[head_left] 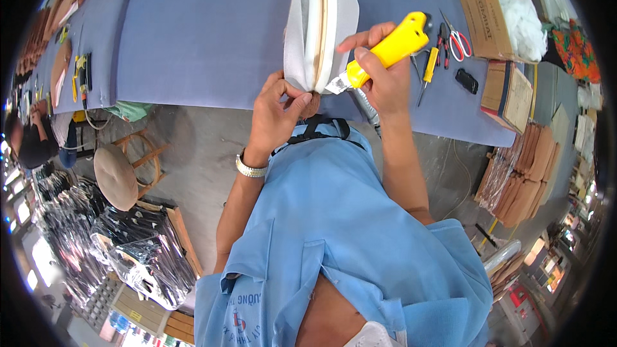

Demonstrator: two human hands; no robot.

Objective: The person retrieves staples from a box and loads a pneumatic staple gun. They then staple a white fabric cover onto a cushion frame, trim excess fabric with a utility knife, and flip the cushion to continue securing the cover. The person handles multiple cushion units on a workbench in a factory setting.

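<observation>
A long upholstered piece [326, 19] with pale grey fabric flaps, white edging and a thin brown strip along its middle stands at the table's near edge, close to my body. My left hand [283, 106] pinches the fabric at its near end between thumb and fingers. In my right hand [384, 77] is a yellow utility knife [392, 45], tilted so that its pale metallic tip points down and left. That tip is right beside the pinched end; whether it touches the fabric I cannot tell. My right index finger reaches toward the grey flap.
On the blue table [199, 32], to the right, lie a yellow-handled screwdriver [429, 67], red-handled scissors [459, 45] and a black object [466, 81]. A cardboard box [485, 9] with white stuffing stands beyond. A round stool [116, 177] and plastic-wrapped stacks [154, 257] are at left.
</observation>
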